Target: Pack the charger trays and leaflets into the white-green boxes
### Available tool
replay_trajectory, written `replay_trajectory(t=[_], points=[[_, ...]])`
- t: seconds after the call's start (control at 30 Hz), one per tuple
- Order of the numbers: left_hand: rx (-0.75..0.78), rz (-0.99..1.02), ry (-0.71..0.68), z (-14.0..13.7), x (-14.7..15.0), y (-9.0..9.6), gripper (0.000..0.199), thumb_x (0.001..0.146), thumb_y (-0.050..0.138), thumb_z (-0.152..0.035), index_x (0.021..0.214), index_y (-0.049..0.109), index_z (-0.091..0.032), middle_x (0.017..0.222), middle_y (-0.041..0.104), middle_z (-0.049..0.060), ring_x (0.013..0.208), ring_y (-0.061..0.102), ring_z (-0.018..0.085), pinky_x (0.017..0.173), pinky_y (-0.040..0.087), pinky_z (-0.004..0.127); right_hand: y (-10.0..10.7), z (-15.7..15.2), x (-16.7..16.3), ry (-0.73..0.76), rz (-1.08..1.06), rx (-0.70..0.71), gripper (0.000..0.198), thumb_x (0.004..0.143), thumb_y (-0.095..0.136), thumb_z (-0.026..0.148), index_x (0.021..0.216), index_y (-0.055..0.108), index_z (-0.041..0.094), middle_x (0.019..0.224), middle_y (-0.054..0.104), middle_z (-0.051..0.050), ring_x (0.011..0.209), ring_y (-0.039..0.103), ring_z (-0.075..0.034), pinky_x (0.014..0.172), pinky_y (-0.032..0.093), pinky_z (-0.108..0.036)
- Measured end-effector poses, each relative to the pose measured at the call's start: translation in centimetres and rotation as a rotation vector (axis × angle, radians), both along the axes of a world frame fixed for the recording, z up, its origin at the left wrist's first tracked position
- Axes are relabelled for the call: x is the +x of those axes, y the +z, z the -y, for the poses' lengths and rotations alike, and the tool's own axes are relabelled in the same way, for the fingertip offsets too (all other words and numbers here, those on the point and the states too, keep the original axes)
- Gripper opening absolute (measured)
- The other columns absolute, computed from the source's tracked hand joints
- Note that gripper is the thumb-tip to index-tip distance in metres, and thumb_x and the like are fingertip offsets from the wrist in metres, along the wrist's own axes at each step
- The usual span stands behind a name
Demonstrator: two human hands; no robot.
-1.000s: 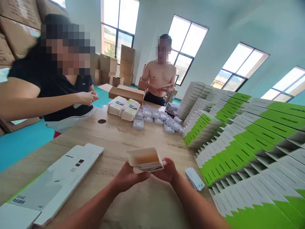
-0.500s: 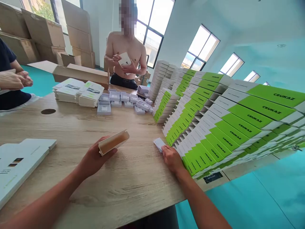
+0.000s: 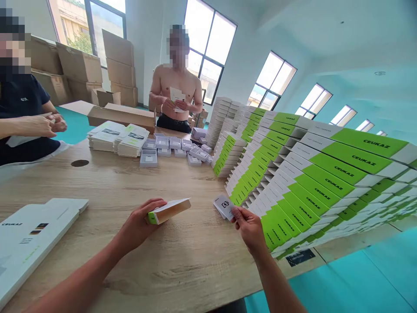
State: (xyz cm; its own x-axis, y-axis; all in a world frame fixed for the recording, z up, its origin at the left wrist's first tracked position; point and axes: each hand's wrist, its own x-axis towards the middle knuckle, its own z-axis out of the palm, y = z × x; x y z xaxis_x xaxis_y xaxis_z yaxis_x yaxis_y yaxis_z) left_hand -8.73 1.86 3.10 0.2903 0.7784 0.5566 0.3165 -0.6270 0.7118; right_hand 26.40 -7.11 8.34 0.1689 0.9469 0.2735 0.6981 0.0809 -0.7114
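Observation:
My left hand (image 3: 140,224) is closed around a small white and green cardboard box (image 3: 172,210). The box has its open end turned to the right, and its brown inside shows. My right hand (image 3: 249,226) pinches a white printed leaflet (image 3: 224,203) with a black battery-and-bolt symbol on it. Beneath that leaflet lies another white piece, partly hidden, and I cannot tell whether it is held too. Close to my right hand rises a stack of green and white boxes (image 3: 286,182).
Flat white cartons (image 3: 32,234) lie at the left on the wooden table (image 3: 146,265). Farther back are piled flat boxes (image 3: 130,139), several white trays (image 3: 149,158) and an open brown carton (image 3: 124,116). One co-worker (image 3: 177,82) stands across the table; another person (image 3: 22,108) is at the left.
My right hand has lifted the leaflet, whose printed face now shows. My left hand has turned the box, so its green end comes into sight. The camera view has shifted left and upward.

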Motion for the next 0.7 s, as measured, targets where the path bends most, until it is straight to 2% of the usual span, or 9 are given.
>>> replay_trajectory(t=[0.1, 0.2, 0.3, 0.4, 0.47, 0.5, 0.6, 0.63, 0.7], points=[[-0.007, 0.026, 0.016, 0.2, 0.1, 0.1, 0.032, 0.086, 0.069, -0.029, 0.118, 0.071, -0.023, 0.123, 0.073, 0.01, 0.11, 0.072, 0.025, 0.091, 0.059, 0.034, 1.9, 1.1, -4.4, 0.105, -0.397, -0.174, 0.052, 0.093, 0.059, 0.063, 0.081, 0.072, 0.015, 0.057, 0.063, -0.001, 0.04, 0.042, -0.007, 0.038, 0.028, -0.021], [0.009, 0.005, 0.029, 0.3, 0.1, 0.1, 0.036, 0.085, 0.065, -0.021, 0.12, 0.071, -0.022, 0.126, 0.071, 0.011, 0.113, 0.071, 0.025, 0.095, 0.058, 0.035, 3.7, 0.2, -8.9, 0.217, -0.856, -0.441, 0.049, 0.07, 0.086, 0.06, 0.072, 0.069, 0.014, 0.053, 0.06, 0.002, 0.038, 0.036, -0.003, 0.036, 0.019, -0.017], [0.028, -0.003, 0.051, 0.3, -0.1, 0.2, 0.04, 0.082, 0.065, -0.016, 0.121, 0.071, -0.023, 0.127, 0.071, 0.011, 0.113, 0.07, 0.025, 0.096, 0.058, 0.036, 4.9, -1.7, -12.4, 0.265, -1.007, -0.559, 0.053, 0.057, 0.094, 0.058, 0.069, 0.07, 0.012, 0.054, 0.063, 0.0, 0.039, 0.041, -0.003, 0.034, 0.023, -0.015], [0.057, 0.02, 0.096, 0.0, -0.6, 0.2, 0.042, 0.081, 0.066, -0.013, 0.121, 0.071, -0.025, 0.125, 0.071, 0.01, 0.115, 0.069, 0.025, 0.099, 0.056, 0.038, 5.1, -3.1, -13.9, 0.349, -1.055, -0.633, 0.054, 0.061, 0.091, 0.059, 0.08, 0.074, 0.011, 0.069, 0.073, -0.006, 0.048, 0.057, -0.006, 0.041, 0.04, -0.015], [0.076, 0.05, 0.139, -0.3, -0.9, 0.1, 0.043, 0.081, 0.064, -0.011, 0.122, 0.07, -0.025, 0.125, 0.071, 0.01, 0.115, 0.068, 0.025, 0.1, 0.056, 0.039, 4.1, -4.1, -13.7, 0.42, -0.972, -0.678, 0.059, 0.074, 0.078, 0.068, 0.088, 0.074, 0.012, 0.076, 0.076, -0.01, 0.051, 0.063, -0.01, 0.045, 0.046, -0.018], [0.087, 0.066, 0.167, -0.5, -1.0, 0.1, 0.044, 0.082, 0.063, -0.01, 0.123, 0.068, -0.025, 0.125, 0.07, 0.011, 0.116, 0.068, 0.025, 0.1, 0.057, 0.039, 3.4, -5.0, -13.4, 0.448, -0.835, -0.656, 0.062, 0.082, 0.066, 0.073, 0.09, 0.073, 0.012, 0.075, 0.076, -0.011, 0.049, 0.063, -0.011, 0.044, 0.045, -0.02], [0.099, 0.143, 0.244, -0.9, -1.2, -0.1, 0.047, 0.084, 0.062, -0.009, 0.128, 0.063, -0.026, 0.128, 0.066, 0.011, 0.118, 0.066, 0.025, 0.098, 0.059, 0.038, 0.3, -10.1, -13.5, 0.462, -0.217, -0.399, 0.07, 0.099, 0.033, 0.069, 0.093, 0.073, 0.012, 0.07, 0.075, -0.012, 0.048, 0.063, -0.016, 0.043, 0.046, -0.026], [0.099, 0.174, 0.26, -0.9, -1.2, -0.1, 0.047, 0.085, 0.063, -0.01, 0.129, 0.061, -0.027, 0.129, 0.065, 0.011, 0.119, 0.066, 0.026, 0.098, 0.059, 0.038, -0.7, -12.6, -14.1, 0.453, -0.082, -0.315, 0.065, 0.102, 0.034, 0.063, 0.097, 0.073, 0.012, 0.076, 0.077, -0.013, 0.057, 0.069, -0.019, 0.05, 0.052, -0.029], [0.094, 0.222, 0.265, -0.9, -1.2, -0.3, 0.051, 0.085, 0.066, -0.01, 0.13, 0.059, -0.03, 0.131, 0.063, 0.011, 0.122, 0.065, 0.027, 0.099, 0.059, 0.039, -2.4, -18.2, -16.4, 0.463, 0.061, -0.206, 0.043, 0.1, 0.05, 0.05, 0.108, 0.073, 0.015, 0.102, 0.079, -0.015, 0.09, 0.075, -0.024, 0.078, 0.059, -0.036]])
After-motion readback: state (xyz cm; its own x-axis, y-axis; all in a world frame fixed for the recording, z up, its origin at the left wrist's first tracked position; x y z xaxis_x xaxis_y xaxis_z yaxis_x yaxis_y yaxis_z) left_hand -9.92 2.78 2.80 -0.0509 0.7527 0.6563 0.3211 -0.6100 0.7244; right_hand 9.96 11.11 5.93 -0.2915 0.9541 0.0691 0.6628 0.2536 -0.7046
